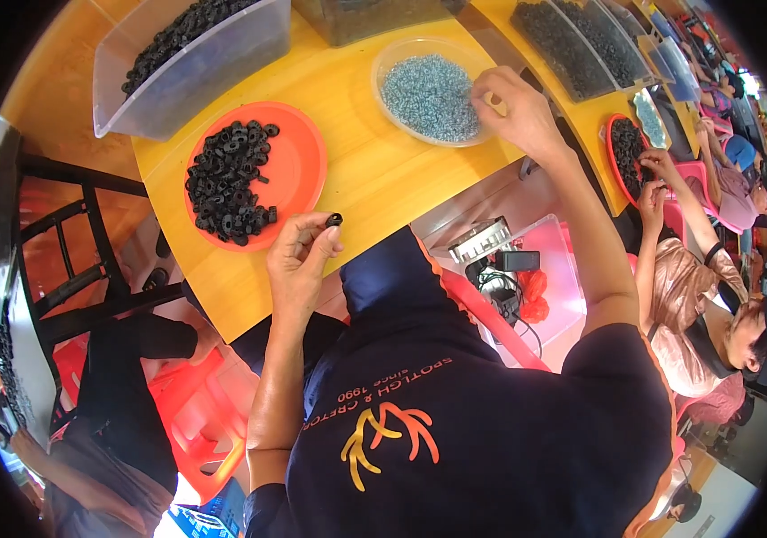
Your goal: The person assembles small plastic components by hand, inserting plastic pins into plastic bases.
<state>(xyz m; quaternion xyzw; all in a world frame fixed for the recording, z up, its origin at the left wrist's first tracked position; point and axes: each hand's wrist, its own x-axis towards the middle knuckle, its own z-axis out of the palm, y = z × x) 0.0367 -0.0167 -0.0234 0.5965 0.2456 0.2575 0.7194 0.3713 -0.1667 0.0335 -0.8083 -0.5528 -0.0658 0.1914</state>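
My left hand [298,260] pinches a small black ring-shaped part [334,220] between thumb and forefinger, just off the table's near edge. Beside it lies an orange-red plate [298,170] with a heap of similar black parts [226,179], mostly on its left side. My right hand [522,112] is at the right rim of a clear round tub [390,56] full of tiny shiny blue-grey pieces [433,94]. Its thumb and forefinger are curled together at the pieces; whatever is between the tips is too small to make out.
A clear bin [195,76] of black parts stands at the table's far left, another bin [365,18] behind the tub. At right, a co-worker's hands [657,184] are over a red plate [616,170]. Another person [123,403] sits at left. A pink crate [549,296] stands below the yellow table [356,134].
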